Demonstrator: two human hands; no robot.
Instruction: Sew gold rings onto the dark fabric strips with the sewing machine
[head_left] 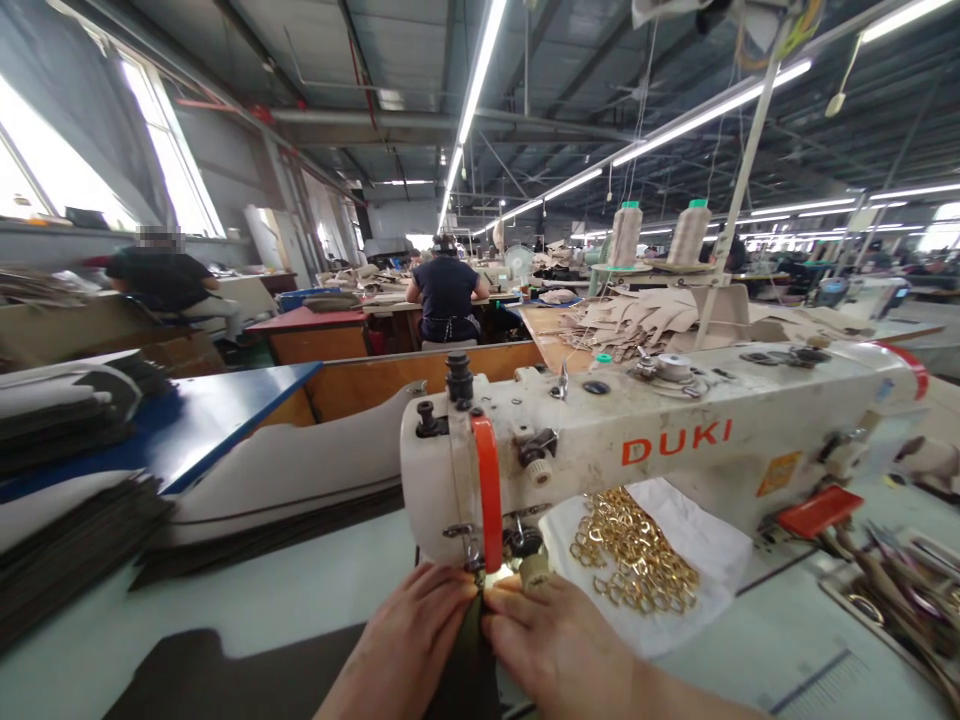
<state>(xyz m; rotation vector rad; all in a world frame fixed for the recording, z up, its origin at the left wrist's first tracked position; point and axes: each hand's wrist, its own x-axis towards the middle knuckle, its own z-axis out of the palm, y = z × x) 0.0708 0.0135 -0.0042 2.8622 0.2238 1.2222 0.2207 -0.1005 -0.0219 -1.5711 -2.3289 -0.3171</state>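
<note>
In the head view, the left hand (420, 625) and the right hand (559, 635) of the person are close together under the head of a white sewing machine (570, 440), which carries the word DUKI. The left fingers are pressed together and pinch an olive strip (470, 640); the right fingers are bent close together and pinch the same strip from its other side. This strip lies between the two hands, just below the orange guard (487, 495) (the exact place where the needle meets it is hidden). A dark fabric piece (247, 675) is spread on the pale table (337, 575), partly under the left forearm. Beyond the right hand, many gold rings (637, 550) are heaped on a white cloth (716, 545). At the left side, stacked fabric pieces (75, 530) lie near the blue table (225, 410)
</note>
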